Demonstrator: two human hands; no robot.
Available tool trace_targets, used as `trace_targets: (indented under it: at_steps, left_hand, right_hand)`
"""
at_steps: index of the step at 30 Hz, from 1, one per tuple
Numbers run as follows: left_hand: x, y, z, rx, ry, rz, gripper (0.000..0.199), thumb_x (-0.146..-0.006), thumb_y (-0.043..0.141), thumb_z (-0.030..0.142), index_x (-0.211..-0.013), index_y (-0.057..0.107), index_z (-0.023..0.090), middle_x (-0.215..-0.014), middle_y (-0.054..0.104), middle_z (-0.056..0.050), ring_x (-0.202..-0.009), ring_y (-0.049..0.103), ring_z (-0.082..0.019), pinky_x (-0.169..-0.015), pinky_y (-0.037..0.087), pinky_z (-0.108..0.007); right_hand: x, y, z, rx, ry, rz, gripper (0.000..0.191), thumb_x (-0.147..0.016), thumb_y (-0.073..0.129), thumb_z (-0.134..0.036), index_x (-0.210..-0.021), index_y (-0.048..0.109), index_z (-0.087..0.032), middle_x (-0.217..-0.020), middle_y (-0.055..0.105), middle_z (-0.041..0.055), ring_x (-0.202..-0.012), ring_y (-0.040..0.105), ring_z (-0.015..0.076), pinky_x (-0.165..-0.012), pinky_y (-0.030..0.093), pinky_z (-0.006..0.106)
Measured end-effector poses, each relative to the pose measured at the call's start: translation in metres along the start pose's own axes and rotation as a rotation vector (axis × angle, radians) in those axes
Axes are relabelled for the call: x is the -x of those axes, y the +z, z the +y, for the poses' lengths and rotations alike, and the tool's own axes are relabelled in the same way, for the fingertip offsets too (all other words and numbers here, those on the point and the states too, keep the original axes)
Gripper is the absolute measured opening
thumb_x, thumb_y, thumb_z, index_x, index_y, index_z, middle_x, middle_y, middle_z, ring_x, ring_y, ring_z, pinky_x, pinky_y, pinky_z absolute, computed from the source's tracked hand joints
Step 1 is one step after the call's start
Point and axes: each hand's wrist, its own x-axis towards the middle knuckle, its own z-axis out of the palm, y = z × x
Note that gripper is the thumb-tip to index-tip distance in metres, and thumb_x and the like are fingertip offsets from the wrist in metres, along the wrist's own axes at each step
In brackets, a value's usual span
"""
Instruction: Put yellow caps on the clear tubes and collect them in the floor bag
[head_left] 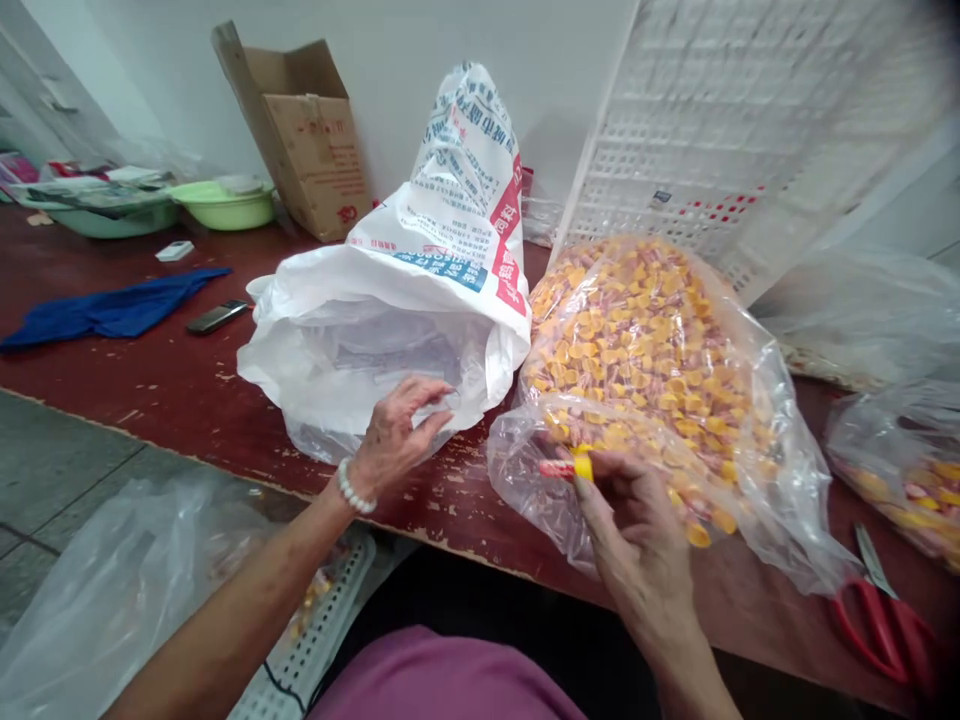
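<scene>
A long dark red table (169, 360) is stretching across the frame, its chipped front edge slanting from the left side down toward the lower right. At upper right, a white slotted crate (645, 150) is standing tilted behind the work. A printed white sack (480, 225) is lying at centre, its wide mouth gaping toward the person near the front edge. Right of centre, a clear bag (791, 475) is bulging with yellow caps (637, 340); only a narrow strip of red wood is showing between bag and sack, while a broader stretch is showing at left. The right hand (645, 530) is pinching in front of the bag; the left hand (397, 430) is hovering at the sack's mouth, thumb and forefinger curving toward each other, and I cannot tell whether they are gripping anything. Red-handled scissors (874, 561) are lying at lower right. Between the right thumb and fingers, just below centre, a yellow-capped piece (579, 466) is pointing its slim red, pale-marked body leftward.
</scene>
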Motion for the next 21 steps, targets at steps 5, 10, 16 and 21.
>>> trace_targets:
  at_steps: [5,10,16,21]
  left_hand:
    - [0.040,0.007,0.053,0.318,-0.098,-0.318,0.025,-0.087,0.053,0.023,-0.110,0.057,0.017,-0.098,0.063,-0.005,-0.087,0.057,-0.016,-0.081,0.046,-0.028]
    - [0.050,0.025,0.059,0.419,-0.112,-0.438,0.025,-0.088,0.050,0.025,-0.111,0.054,0.018,-0.106,0.061,-0.005,-0.097,0.055,-0.017,-0.087,0.043,-0.028]
    - [0.005,0.063,-0.009,0.449,-0.179,-0.433,0.022,-0.078,0.058,0.028,-0.096,0.058,0.016,-0.086,0.059,-0.001,-0.081,0.053,-0.017,-0.079,0.042,-0.030]
    - [-0.015,0.074,-0.056,0.670,-0.318,-0.313,0.028,-0.079,0.053,0.033,-0.101,0.051,0.016,-0.077,0.053,0.001,-0.063,0.048,-0.011,-0.062,0.040,-0.024]
  right_hand:
    - [-0.006,0.023,-0.023,-0.025,-0.092,-0.148,0.012,-0.085,0.054,-0.023,-0.097,0.053,-0.021,-0.088,0.062,0.0021,-0.078,0.058,0.0134,-0.071,0.048,0.027]
    - [-0.009,0.013,-0.017,0.157,-0.338,-0.268,0.019,-0.082,0.041,-0.007,-0.083,0.055,-0.020,-0.080,0.060,0.0021,-0.079,0.054,0.0155,-0.076,0.044,0.031]
    - [-0.020,0.023,0.020,0.279,-0.252,-0.219,0.017,-0.082,0.043,-0.010,-0.087,0.057,-0.019,-0.086,0.061,0.0051,-0.084,0.057,0.0175,-0.078,0.046,0.031]
    - [-0.004,0.072,0.028,0.225,-0.382,-0.238,0.016,-0.084,0.044,-0.010,-0.091,0.055,-0.018,-0.085,0.062,0.0054,-0.085,0.058,0.0169,-0.080,0.047,0.030]
